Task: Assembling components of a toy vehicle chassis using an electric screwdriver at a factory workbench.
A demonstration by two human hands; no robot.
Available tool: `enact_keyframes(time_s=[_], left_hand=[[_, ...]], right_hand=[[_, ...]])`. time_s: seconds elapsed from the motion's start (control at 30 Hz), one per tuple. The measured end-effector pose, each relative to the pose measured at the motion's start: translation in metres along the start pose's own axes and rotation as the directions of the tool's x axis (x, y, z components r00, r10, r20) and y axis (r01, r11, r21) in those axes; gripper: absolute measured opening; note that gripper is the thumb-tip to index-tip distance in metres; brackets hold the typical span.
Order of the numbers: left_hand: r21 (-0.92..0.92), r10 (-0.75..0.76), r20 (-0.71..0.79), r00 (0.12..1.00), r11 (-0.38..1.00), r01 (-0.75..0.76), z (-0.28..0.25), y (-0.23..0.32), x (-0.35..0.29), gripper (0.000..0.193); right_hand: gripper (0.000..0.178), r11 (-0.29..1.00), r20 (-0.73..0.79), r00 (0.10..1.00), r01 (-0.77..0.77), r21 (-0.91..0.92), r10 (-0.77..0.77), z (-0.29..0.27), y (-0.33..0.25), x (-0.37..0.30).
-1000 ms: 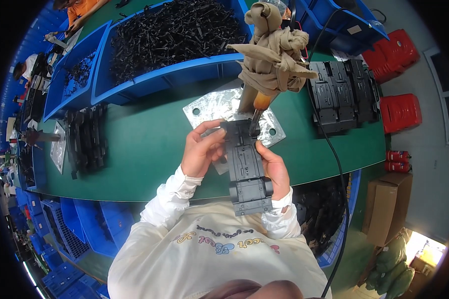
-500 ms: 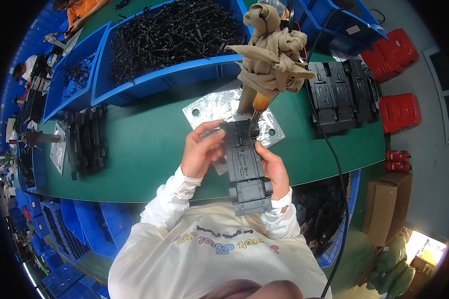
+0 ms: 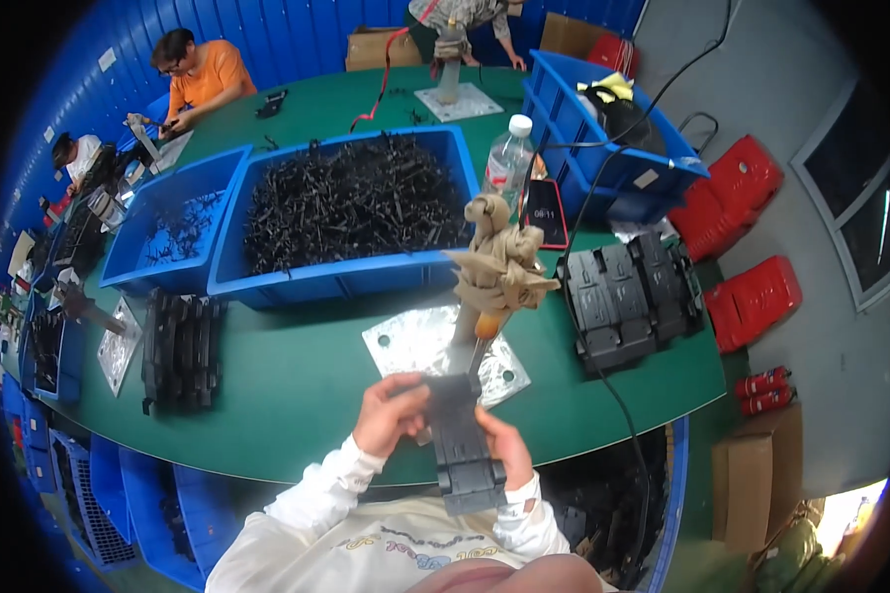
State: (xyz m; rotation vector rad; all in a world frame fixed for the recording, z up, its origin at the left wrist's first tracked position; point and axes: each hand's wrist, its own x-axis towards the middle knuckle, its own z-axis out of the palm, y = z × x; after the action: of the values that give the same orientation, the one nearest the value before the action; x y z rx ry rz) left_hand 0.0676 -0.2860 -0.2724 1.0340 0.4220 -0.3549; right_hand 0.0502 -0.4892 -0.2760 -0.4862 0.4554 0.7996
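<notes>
A long black moulded plastic part (image 3: 458,427) is held upright between my two hands above the table's near edge. My left hand (image 3: 390,413) grips its upper left side, fingers curled against it. On the right edge, my right hand (image 3: 505,447) holds it with the thumb lying along the side. The part's top end meets the metal tip of an orange-handled tool (image 3: 488,325), which looks like a soldering iron. That tool is tied point-down to a post wrapped in tan cloth (image 3: 502,259). Beneath the post lies a shiny metal base plate (image 3: 384,342).
Blue bins (image 3: 336,285) of small black pieces stand behind the post. Black parts are stacked at left (image 3: 181,351) and right (image 3: 618,296). A bottle (image 3: 507,163), a phone (image 3: 548,212) and a trailing black cable (image 3: 618,405) are nearby. Co-workers sit at far left.
My view has tilted up, so the table's far side and the co-workers show more. The plastic part stays in both hands at the tool tip.
</notes>
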Motion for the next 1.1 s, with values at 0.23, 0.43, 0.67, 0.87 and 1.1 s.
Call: enact_keyframes(time_s=[0.23, 0.43, 0.67, 0.87, 1.1], left_hand=[[-0.017, 0.100, -0.009, 0.995, 0.995, -0.100, -0.007, -0.004, -0.038, 0.042], [0.042, 0.334, 0.092, 0.938, 0.940, -0.339, 0.013, 0.045, -0.079, 0.047], [-0.107, 0.592, 0.253, 0.765, 0.803, -0.586, 0.008, 0.056, -0.117, 0.056], [-0.200, 0.765, 0.455, 0.456, 0.587, -0.785, 0.011, 0.066, -0.123, 0.058], [-0.247, 0.814, 0.482, 0.324, 0.481, -0.841, 0.021, 0.070, -0.118, 0.057]], right_hand=[[0.038, 1.000, -0.059, 0.998, 0.004, 0.001, -0.004, 0.008, 0.025, -0.011], [0.040, 0.992, 0.172, 0.977, 0.128, -0.001, -0.125, 0.074, 0.014, -0.045], [0.043, 0.966, 0.456, 0.863, 0.257, -0.027, -0.217, 0.084, 0.024, -0.078], [0.037, 0.907, 0.586, 0.755, 0.414, -0.077, -0.295, 0.103, 0.025, -0.094], [0.030, 0.898, 0.620, 0.691, 0.436, 0.052, -0.371, 0.096, 0.032, -0.093]])
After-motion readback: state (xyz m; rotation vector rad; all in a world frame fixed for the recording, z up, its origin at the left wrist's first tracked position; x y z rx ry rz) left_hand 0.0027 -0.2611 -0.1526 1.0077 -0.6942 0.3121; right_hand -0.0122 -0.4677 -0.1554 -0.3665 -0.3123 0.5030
